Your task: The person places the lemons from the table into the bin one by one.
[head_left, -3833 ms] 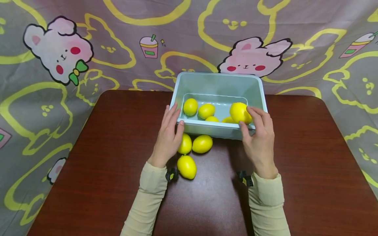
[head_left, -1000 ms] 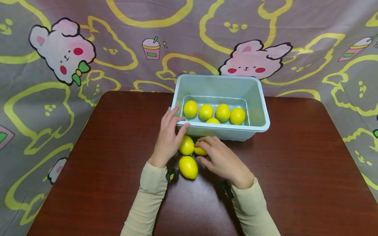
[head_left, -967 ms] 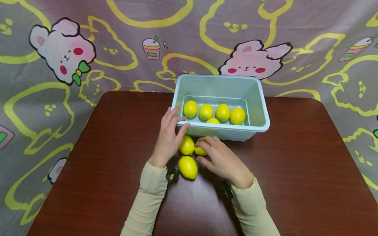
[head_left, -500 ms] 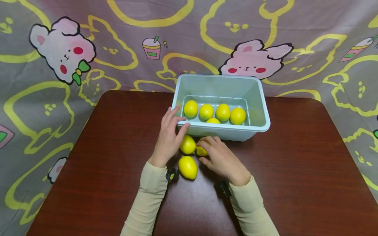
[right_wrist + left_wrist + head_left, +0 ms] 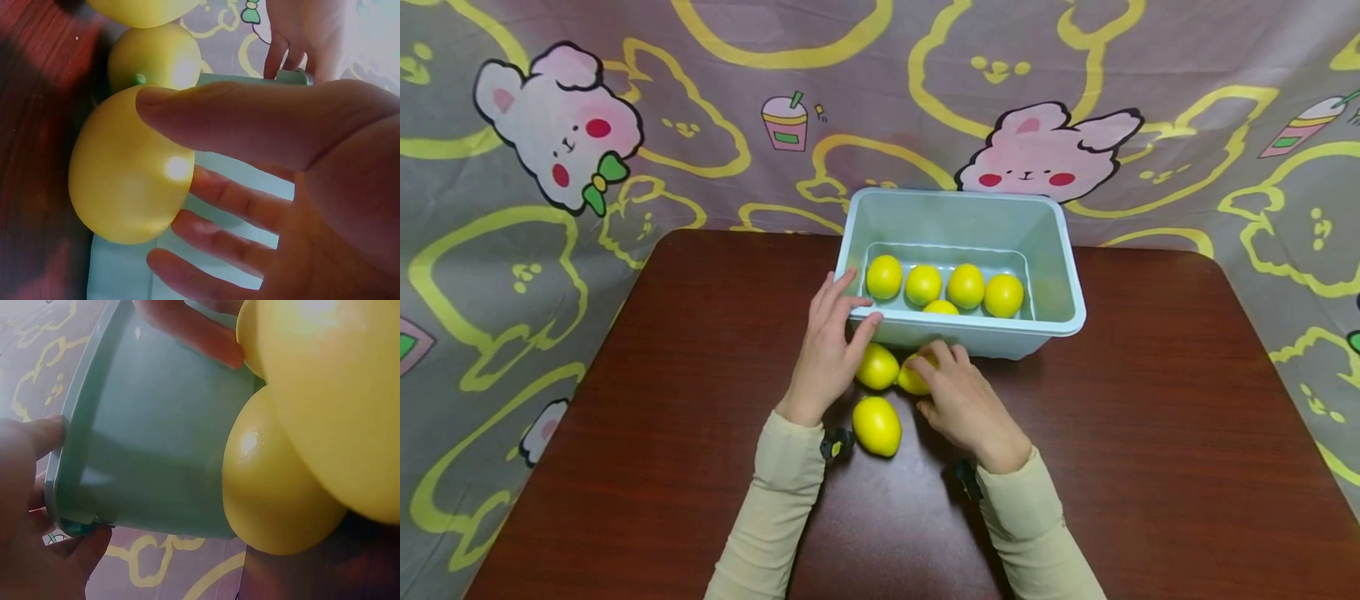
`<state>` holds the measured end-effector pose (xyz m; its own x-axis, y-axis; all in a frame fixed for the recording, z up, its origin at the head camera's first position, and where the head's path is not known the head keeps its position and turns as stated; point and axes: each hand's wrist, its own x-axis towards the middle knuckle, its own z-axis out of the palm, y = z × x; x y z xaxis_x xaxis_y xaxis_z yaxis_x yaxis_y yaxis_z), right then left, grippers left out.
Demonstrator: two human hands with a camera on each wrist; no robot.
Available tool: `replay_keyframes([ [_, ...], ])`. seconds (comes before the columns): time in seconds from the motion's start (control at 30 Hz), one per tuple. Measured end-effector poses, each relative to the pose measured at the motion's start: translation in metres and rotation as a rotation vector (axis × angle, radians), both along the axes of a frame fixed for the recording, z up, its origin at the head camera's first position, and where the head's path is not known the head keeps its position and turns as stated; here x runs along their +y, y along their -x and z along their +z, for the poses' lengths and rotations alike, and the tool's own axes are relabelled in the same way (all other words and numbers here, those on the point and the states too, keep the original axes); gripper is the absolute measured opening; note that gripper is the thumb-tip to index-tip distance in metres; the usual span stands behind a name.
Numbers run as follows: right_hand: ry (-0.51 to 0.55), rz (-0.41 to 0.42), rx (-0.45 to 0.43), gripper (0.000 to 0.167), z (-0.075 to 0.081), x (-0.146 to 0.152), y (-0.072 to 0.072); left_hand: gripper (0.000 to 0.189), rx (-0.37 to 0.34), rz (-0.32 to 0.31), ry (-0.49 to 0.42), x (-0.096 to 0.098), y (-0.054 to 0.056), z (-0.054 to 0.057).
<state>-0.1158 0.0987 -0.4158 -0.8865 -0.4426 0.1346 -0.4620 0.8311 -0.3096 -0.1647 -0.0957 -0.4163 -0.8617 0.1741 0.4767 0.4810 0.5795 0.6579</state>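
My left hand [image 5: 826, 350] holds the near left corner of a pale blue-green plastic bin [image 5: 977, 337], thumb and fingers at its rim. In the left wrist view the thumb and fingertips straddle this rim [image 5: 55, 462]. My right hand [image 5: 967, 404] grips a yellow lemon [image 5: 910, 382] on the table just before the bin. In the right wrist view the thumb lies on the lemon [image 5: 122, 175] and the fingertips meet its far side. A second lemon [image 5: 878, 367] sits close to its left, and a third lemon [image 5: 877, 426] lies nearer the front.
Several lemons [image 5: 966, 286] lie on the bin's floor. The bin stands at the back of a dark red-brown wooden table [image 5: 715, 350]. A patterned cloth [image 5: 700, 108] with cartoon rabbits hangs behind and along both sides.
My right hand has let a lemon go inside the bin and moved down-left to one in front. Lately it has shifted slightly right, that lemon turning a little. My left hand stays at the rim.
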Motion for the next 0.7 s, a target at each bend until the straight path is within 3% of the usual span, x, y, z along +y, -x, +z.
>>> replay_keyframes([
  [0.7,-0.063,-0.05,-0.011,0.049,-0.0048,-0.0019,0.0021,0.026,-0.003,-0.002,-0.001,0.0007,-0.0004,0.0009],
])
